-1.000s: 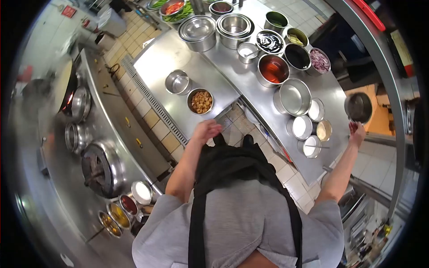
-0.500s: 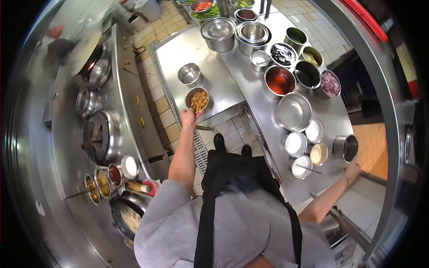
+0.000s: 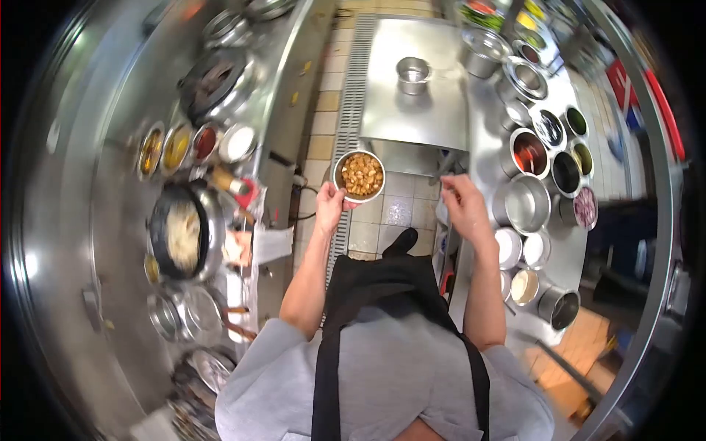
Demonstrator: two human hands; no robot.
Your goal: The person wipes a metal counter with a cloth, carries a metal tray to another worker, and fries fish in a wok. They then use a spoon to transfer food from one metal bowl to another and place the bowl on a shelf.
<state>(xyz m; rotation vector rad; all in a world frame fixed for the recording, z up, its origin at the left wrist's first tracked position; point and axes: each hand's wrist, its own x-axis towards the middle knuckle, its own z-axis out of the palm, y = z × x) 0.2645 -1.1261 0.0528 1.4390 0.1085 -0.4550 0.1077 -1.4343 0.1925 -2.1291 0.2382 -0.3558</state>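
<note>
My left hand [image 3: 331, 206] grips the near-left side of a steel bowl [image 3: 364, 198], thumb at the rim. Brown cubed food pieces [image 3: 362, 173] lie in the bowl, which hangs over the floor in front of me. To the right, my right hand [image 3: 465, 209] is raised near the counter's edge, fingers loosely bent and apart, holding nothing. Ahead of both hands, a steel pot [image 3: 413, 81] stands on the low steel table [image 3: 412, 121]. Beside my right hand, a wide steel pot [image 3: 523, 204] sits on the counter.
Along the right counter [image 3: 479, 154] stand several containers, among them a red sauce pot [image 3: 529, 152] and chopped onions [image 3: 586, 207]. On the left are a wok [image 3: 163, 239] with pale food, several sauce bowls and a dark burner [image 3: 213, 81]. Tiled floor [image 3: 397, 209] runs between.
My left hand has lifted the bowl of brown pieces off the low table. My right hand has left the dark-insided pot at the counter's end and moved forward and inward. My view has turned left.
</note>
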